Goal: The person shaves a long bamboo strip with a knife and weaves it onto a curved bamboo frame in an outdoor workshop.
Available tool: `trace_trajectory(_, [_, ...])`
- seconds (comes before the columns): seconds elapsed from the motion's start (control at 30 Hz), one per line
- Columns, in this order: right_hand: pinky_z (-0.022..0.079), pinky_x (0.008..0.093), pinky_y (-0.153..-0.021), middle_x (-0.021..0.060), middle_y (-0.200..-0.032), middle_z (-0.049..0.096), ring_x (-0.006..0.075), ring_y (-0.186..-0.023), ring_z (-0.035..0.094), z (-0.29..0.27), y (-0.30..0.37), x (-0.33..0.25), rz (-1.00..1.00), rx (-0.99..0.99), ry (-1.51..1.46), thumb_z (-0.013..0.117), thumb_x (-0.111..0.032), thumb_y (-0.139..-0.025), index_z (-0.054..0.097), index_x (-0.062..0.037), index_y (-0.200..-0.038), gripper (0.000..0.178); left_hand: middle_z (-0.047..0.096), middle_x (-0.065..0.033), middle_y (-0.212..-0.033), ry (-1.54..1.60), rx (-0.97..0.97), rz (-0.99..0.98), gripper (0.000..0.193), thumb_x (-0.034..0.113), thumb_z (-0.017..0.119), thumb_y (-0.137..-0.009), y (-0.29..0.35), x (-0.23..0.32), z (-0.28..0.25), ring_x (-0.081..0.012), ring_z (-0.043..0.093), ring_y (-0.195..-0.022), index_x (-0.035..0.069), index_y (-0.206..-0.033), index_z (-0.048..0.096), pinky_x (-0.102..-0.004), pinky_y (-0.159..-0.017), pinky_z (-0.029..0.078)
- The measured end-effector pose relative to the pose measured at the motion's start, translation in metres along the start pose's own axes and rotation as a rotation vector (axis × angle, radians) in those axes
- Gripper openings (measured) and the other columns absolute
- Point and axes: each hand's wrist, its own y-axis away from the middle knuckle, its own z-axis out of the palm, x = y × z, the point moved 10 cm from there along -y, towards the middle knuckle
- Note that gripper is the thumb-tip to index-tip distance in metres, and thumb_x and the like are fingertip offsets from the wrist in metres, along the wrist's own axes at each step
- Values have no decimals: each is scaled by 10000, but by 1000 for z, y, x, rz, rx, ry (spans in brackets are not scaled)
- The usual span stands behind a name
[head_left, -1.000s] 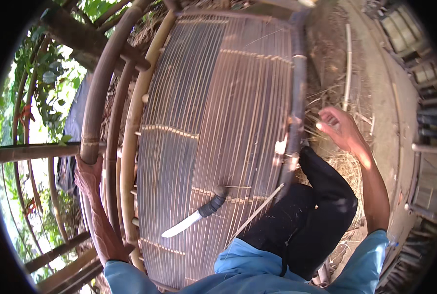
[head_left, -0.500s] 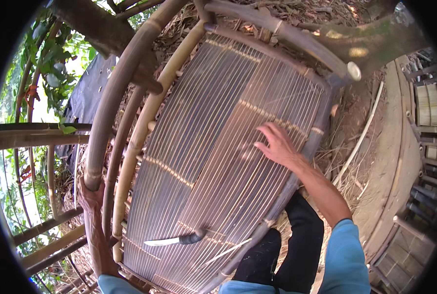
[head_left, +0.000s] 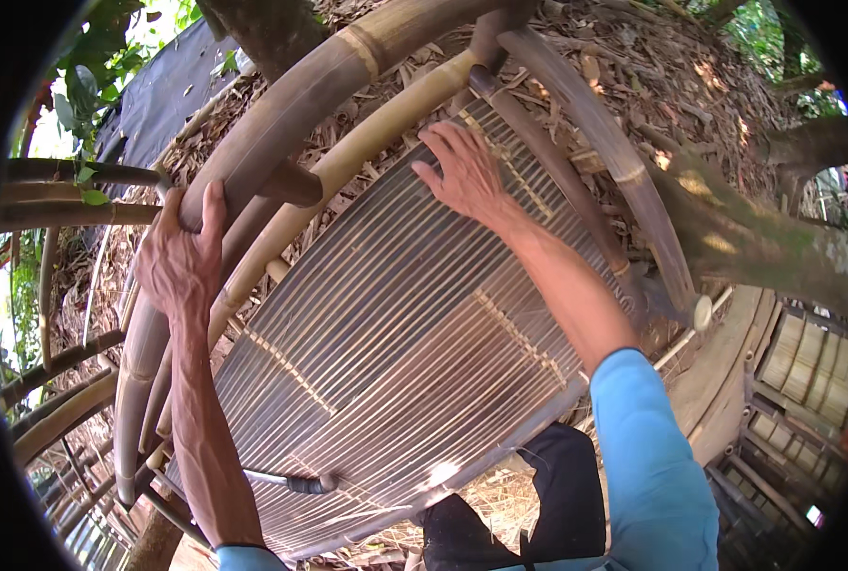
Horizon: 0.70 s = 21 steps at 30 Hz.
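My left hand is wrapped around the thick, curved bamboo rail of a bamboo bench, with the thumb over its near side. My right hand reaches across to the far end of the slatted bamboo seat. Its fingers are loosely spread and bent, at or just over the dark slats beside the pale bamboo side pole; contact cannot be made out. Nothing shows in that hand. On the near left part of the seat lies a knife with a dark handle, its blade pointing left.
Dry leaves cover the ground beyond the bench, near a tree trunk. A dark sheet hangs at upper left. Bamboo poles stand at left, and bamboo panels at right. My legs are against the near edge.
My view has turned and shifted. My right hand has gone from the seat's right part to its far end. My left hand now grips the curved rail higher up.
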Motion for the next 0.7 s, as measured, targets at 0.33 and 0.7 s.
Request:
trace_trajectory(0.33, [298,504,-1088,115,-1003,608,277,-1078,553,64,-13,24,94,-193,18,578,-478,-993,685,-48,-1015,443,754,-207,-1032,34,31,-22,694,687,567,-901,2,-10,0,-394,722,-969,101,-1243,715,-472,-874,532])
trace_trajectory(0.7, [107,711,-1180,273,-1654,149,426,-1557,97,29,158,-115,143,-520,43,563,-560,-987,313,-176,-1609,773,512,-192,-1198,2,539,149,534,506,645,-968,55,13,-36,-303,502,-1149,96,-1298,554,-454,-1012,452])
